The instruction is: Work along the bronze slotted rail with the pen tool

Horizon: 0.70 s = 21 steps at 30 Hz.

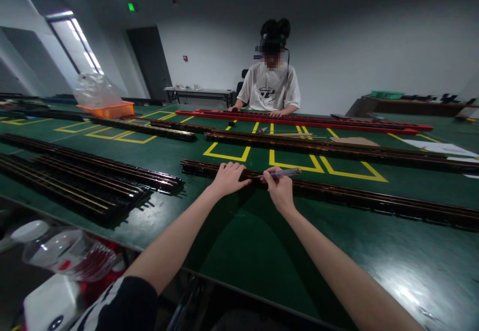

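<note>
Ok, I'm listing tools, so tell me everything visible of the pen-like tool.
The pen-like tool is slender and greyish, perhaps plastic. The right hand pinches it near one end between thumb and fingers. It lies nearly level in the picture, its free end sticking out to the right, beside the long dark strip. Whether its tip touches the strip is too small to tell.

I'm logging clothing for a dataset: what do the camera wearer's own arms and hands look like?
The left hand and right hand are gloveless; no watch shows. The left arm has a dark sleeve with white striping; the right sleeve is out of view.
</note>
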Tool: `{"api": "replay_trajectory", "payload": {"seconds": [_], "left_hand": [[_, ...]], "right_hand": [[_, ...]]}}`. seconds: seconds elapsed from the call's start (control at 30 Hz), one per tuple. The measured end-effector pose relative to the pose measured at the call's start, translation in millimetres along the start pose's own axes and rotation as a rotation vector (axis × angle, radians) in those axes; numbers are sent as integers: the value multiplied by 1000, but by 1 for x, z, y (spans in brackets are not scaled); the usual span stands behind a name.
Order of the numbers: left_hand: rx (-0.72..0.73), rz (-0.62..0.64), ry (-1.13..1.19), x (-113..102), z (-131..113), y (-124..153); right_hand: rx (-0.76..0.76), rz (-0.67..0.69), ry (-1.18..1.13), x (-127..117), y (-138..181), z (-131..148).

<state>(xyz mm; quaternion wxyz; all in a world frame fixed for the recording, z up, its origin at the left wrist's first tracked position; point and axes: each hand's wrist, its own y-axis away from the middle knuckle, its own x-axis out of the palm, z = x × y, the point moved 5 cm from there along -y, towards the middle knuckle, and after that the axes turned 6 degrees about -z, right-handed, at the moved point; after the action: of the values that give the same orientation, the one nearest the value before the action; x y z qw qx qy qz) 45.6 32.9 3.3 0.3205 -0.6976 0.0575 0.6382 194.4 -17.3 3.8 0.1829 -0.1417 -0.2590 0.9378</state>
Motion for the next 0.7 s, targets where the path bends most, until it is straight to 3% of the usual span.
{"api": "replay_trajectory", "payload": {"seconds": [0.2,0.7], "left_hand": [[-13,46,4,-4,-2,-2],[16,24,44,-3,3,-1]], "right_hand": [[-1,19,5,0,0,0],[11,62,-22,3,0,0]]}}
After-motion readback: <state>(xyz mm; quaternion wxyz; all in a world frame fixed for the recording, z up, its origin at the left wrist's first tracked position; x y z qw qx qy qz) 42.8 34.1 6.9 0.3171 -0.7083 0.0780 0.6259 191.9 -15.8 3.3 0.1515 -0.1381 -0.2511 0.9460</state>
